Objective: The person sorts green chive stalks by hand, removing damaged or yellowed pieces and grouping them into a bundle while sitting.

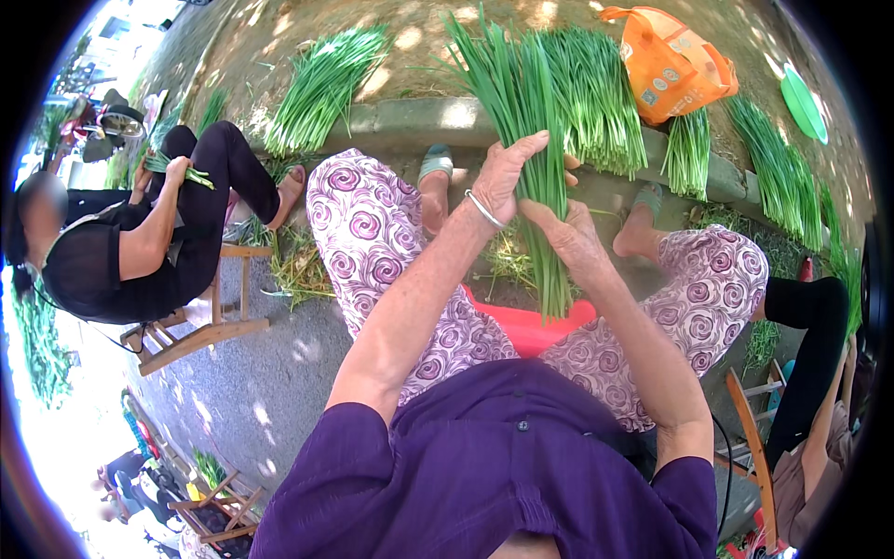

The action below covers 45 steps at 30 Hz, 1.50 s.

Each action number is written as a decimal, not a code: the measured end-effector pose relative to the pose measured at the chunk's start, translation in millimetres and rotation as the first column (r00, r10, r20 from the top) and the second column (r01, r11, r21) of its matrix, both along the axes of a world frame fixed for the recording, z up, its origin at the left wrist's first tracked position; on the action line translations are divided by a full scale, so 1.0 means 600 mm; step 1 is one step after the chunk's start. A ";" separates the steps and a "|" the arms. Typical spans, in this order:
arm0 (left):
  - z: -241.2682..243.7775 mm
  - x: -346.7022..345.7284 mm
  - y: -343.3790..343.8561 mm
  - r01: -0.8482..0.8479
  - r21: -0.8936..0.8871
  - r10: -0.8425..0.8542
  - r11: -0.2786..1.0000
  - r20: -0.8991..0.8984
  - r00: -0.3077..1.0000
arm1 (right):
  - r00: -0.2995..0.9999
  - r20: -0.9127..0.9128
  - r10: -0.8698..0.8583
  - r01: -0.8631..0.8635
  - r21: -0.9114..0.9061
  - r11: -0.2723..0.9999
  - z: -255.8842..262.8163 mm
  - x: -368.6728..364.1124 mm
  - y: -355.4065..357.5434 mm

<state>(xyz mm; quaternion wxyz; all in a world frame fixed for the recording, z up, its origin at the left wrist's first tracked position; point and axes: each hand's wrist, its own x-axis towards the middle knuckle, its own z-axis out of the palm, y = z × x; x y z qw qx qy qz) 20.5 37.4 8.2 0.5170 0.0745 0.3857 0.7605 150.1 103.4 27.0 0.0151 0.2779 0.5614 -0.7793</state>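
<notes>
Upright before me is a bundle of garlic chives [513,105], its leaf tips pointing away and its pale stem ends towards my lap. Wrapped around the bundle's middle from the left is my left hand [513,171], with a silver bangle [483,209] on the wrist. My right hand [569,234] grips the lower stems, its thumb across them. Its far fingers are partly hidden behind the leaves. Beneath the stem ends, a red plastic object [520,327] shows between my knees.
Chive piles [321,94] [594,105] [782,175] lie along a stone curb [419,122]. An orange bag [674,70] and a green basin [803,105] sit beyond. One person [105,244] at left holds chives; another [814,419] sits at right. Trimmings [300,269] litter the ground.
</notes>
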 end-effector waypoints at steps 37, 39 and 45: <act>-0.007 0.002 0.000 -0.003 -0.047 0.002 0.999 -0.002 1.000 | 1.000 0.005 0.003 -0.003 0.025 1.000 0.012 0.002 -0.002; -0.007 0.001 0.001 -0.002 -0.054 0.002 0.999 -0.008 1.000 | 1.000 0.003 0.015 -0.015 0.026 1.000 0.011 0.002 -0.001; -0.007 0.001 0.002 0.000 -0.055 -0.001 0.999 -0.021 1.000 | 1.000 -0.004 0.017 -0.017 0.036 0.999 0.019 0.004 0.000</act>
